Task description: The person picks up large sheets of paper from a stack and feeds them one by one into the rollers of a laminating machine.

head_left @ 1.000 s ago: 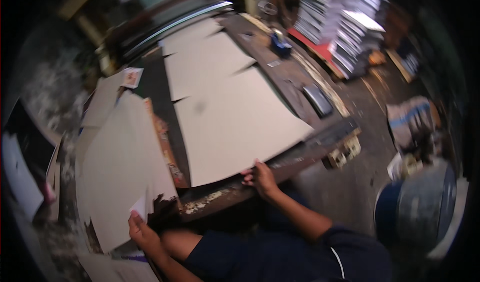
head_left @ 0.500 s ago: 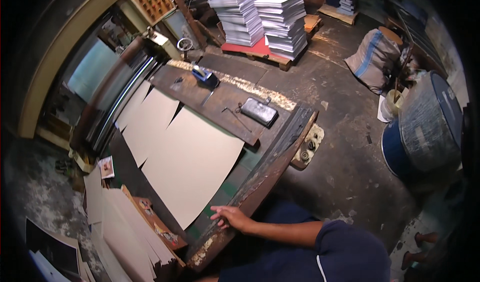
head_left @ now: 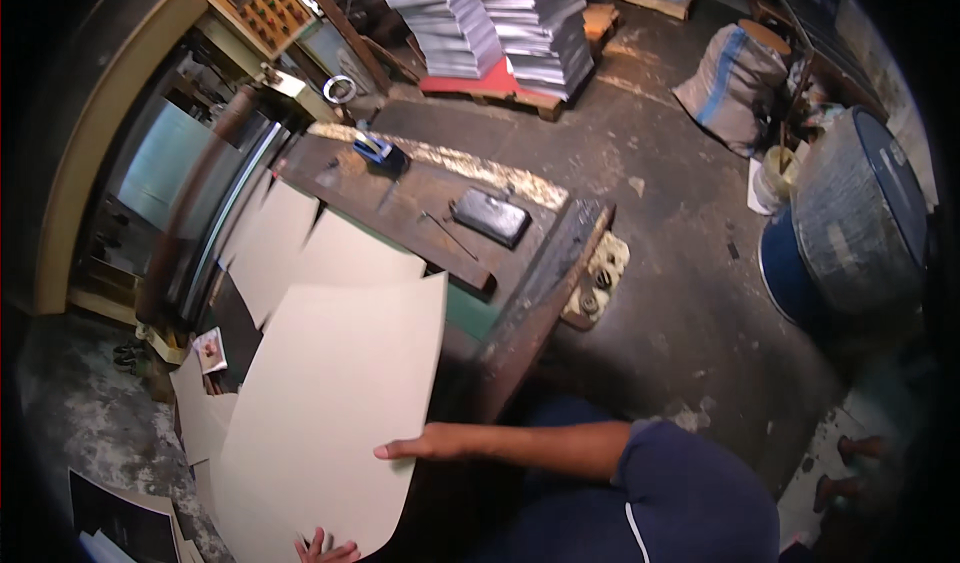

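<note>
— Dark floor (head_left: 690,313) is seen at 3 o'clock, stacked paper (head_left: 535,38) at 1. What is carried by the counter (head_left: 420,198)?

— Pale sheets (head_left: 272,238) are laid at 12 o'clock, near the roller (head_left: 195,203) at 11; a black case (head_left: 490,218) is set at half past 1.

— And the board (head_left: 320,383)?

— It is held up front, the sheets partly hidden by its far end.

— By which hands?

— Its 4 o'clock edge is clamped by the right hand (head_left: 425,444), thumb on top. At 6 o'clock the left hand (head_left: 328,551) is seen, fingers spread; whether anything is gripped there cannot be told.

— How much is done?

— Several sheets are down, it seems; the board is not. More card (head_left: 190,413) is seen at 9 o'clock, but what is left cannot be counted.
</note>
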Action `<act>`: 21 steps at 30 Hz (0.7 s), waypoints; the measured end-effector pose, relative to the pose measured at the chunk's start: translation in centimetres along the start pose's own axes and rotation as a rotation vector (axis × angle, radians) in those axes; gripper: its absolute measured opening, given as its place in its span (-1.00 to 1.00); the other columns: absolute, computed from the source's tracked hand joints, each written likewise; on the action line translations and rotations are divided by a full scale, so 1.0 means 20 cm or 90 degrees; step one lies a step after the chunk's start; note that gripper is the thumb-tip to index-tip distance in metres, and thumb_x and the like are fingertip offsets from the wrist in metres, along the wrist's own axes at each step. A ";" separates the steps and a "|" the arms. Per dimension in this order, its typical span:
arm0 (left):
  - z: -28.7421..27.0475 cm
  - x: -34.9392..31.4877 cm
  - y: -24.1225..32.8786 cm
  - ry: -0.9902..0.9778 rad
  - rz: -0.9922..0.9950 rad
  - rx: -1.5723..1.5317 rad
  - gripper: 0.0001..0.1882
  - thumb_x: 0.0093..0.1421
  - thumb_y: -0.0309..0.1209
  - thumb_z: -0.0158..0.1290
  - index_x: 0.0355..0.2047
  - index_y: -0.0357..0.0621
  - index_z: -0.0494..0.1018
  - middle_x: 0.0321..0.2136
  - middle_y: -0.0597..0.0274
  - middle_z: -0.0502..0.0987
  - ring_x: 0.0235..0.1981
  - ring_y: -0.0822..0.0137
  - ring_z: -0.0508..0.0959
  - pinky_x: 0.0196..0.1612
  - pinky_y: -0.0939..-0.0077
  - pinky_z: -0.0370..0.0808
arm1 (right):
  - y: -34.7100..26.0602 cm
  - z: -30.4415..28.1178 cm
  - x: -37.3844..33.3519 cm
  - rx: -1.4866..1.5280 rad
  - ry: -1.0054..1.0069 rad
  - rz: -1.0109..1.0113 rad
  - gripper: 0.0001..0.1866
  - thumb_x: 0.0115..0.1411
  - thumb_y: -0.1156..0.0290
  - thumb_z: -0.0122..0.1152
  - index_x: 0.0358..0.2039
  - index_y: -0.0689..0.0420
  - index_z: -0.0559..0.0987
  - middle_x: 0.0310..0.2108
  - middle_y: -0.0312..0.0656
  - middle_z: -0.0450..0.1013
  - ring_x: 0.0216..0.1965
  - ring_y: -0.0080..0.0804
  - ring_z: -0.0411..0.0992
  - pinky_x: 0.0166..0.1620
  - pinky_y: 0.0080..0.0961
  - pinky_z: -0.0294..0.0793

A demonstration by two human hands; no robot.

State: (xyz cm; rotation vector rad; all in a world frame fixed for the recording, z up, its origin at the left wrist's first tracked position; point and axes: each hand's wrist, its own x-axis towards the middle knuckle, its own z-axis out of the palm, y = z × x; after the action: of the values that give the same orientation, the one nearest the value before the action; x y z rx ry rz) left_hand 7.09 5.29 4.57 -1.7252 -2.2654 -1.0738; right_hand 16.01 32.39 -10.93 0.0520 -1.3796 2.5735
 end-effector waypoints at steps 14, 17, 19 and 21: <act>-0.24 -0.15 -0.20 0.201 -0.270 0.112 -0.32 0.11 -0.06 0.25 0.03 -0.40 0.44 0.07 -0.09 0.47 0.15 0.11 0.42 0.27 0.25 0.23 | 0.24 0.03 -0.67 -0.007 0.138 0.339 -0.62 0.39 0.22 -0.08 -0.13 0.32 0.51 -0.40 -0.10 0.57 -0.41 -0.44 0.53 -0.38 -0.58 0.49; -0.22 -0.21 -0.25 0.198 -0.378 -0.020 -0.36 0.02 -0.14 0.35 0.00 -0.35 0.48 0.02 0.00 0.52 0.12 0.18 0.45 0.27 0.27 0.24 | 0.19 0.10 -0.72 -0.014 0.141 0.351 -0.62 0.41 0.23 -0.14 -0.12 0.33 0.49 -0.34 -0.04 0.56 -0.37 -0.39 0.54 -0.34 -0.56 0.50; -0.19 -0.25 -0.28 0.253 -0.432 -0.143 -0.43 -0.01 -0.25 0.38 -0.07 -0.37 0.50 -0.01 -0.03 0.54 0.10 0.13 0.48 0.22 0.25 0.30 | 0.17 0.12 -0.71 -0.013 0.163 0.369 -0.61 0.41 0.21 -0.11 -0.13 0.33 0.49 -0.30 -0.02 0.56 -0.36 -0.35 0.54 -0.34 -0.54 0.51; -0.19 -0.27 -0.29 0.284 -0.435 -0.175 -0.49 0.00 -0.29 0.36 -0.10 -0.36 0.53 -0.05 0.00 0.57 0.10 0.15 0.49 0.22 0.27 0.30 | 0.17 0.11 -0.67 0.014 0.171 0.367 -0.60 0.40 0.19 -0.09 -0.12 0.33 0.48 -0.30 -0.02 0.55 -0.34 -0.33 0.54 -0.32 -0.51 0.51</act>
State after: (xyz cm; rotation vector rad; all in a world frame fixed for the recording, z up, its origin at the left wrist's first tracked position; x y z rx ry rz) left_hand 2.64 -1.90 2.07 -0.6195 -2.5088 -1.7382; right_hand 28.15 26.34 -14.35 -0.7661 -1.4156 2.8868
